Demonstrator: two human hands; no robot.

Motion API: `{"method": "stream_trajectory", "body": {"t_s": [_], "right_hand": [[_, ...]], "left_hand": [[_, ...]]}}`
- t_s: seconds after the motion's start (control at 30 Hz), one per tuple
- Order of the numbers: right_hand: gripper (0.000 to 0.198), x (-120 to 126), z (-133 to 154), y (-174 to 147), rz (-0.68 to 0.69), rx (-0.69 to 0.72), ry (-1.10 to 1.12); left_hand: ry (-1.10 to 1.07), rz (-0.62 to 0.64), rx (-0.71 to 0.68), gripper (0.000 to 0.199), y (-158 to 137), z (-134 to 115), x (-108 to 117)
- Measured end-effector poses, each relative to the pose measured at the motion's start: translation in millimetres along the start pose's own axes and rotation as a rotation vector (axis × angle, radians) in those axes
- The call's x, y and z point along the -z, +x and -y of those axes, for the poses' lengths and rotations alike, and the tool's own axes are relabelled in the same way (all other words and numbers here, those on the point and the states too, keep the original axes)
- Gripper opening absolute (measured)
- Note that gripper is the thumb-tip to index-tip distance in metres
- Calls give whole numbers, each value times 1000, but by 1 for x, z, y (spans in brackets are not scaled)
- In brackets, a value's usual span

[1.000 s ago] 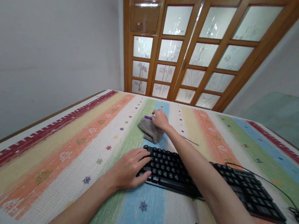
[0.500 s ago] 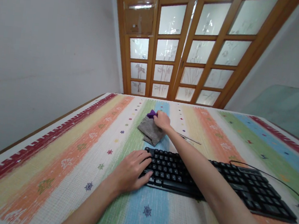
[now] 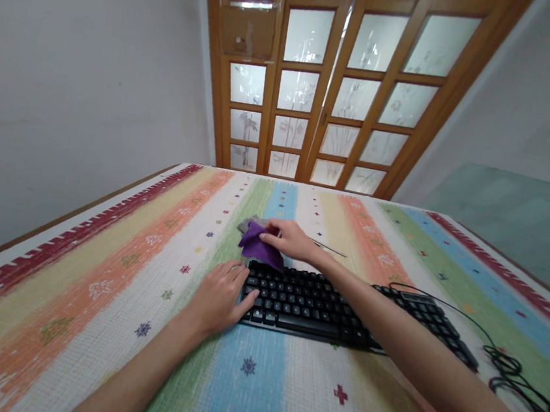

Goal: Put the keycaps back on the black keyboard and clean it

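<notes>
A black keyboard lies across the striped tablecloth. My left hand grips its left end, the fingers at the far corner and the thumb over the nearer keys. Above the keyboard's far left part, my right hand pinches a purple cloth between thumb and fingers. The purple cloth hangs down to the back row of keys. Behind it lies a grey cloth, mostly hidden. My right forearm passes over the keyboard and covers some keys.
A thin stick-like tool lies beyond the keyboard, partly behind my right arm. The black cable runs from the keyboard into a coil at right. The tablecloth reaches towards wooden glazed doors; a grey wall stands at left.
My right hand has lifted the purple cloth off the grey cloth and brought it nearer, to the keyboard's back edge. My left hand stays at the keyboard's left end. The view has shifted slightly right.
</notes>
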State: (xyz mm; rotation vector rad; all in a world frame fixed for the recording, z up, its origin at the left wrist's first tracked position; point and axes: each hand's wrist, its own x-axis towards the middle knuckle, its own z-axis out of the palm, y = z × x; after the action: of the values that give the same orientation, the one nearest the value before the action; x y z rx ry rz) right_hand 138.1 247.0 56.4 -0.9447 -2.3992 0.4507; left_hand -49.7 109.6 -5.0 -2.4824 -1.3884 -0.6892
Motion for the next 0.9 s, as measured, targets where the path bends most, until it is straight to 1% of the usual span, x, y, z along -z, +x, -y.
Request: {"method": "stream_trajectory", "body": {"t_s": [0.07, 0.17, 0.27, 0.37, 0.5, 0.6, 0.77, 0.9], "right_hand": [[10, -15, 9, -15, 136, 19, -29], [14, -27, 16, -24, 218, -24, -82], [14, -27, 18, -19, 272, -96, -136], [14, -25, 20, -8, 320, -168, -198], [12, -26, 26, 7, 387, -231, -241], [14, -27, 29, 9, 401, -254, -249], [23, -22, 25, -5, 379, -243, -224], [26, -24, 23, -13, 327, -244, -213]], "left_hand": [[-9, 35, 13, 30, 0, -3, 1], [-27, 66, 21, 27, 1, -5, 2], [-41, 78, 33, 26, 2, -6, 3], [-52, 80, 40, 26, 2, -6, 2], [-57, 71, 48, 25, 2, -6, 1], [-64, 63, 50, 23, 3, -5, 2], [-79, 40, 51, 22, 3, -5, 4], [-101, 23, 48, 20, 3, -5, 4]]}}
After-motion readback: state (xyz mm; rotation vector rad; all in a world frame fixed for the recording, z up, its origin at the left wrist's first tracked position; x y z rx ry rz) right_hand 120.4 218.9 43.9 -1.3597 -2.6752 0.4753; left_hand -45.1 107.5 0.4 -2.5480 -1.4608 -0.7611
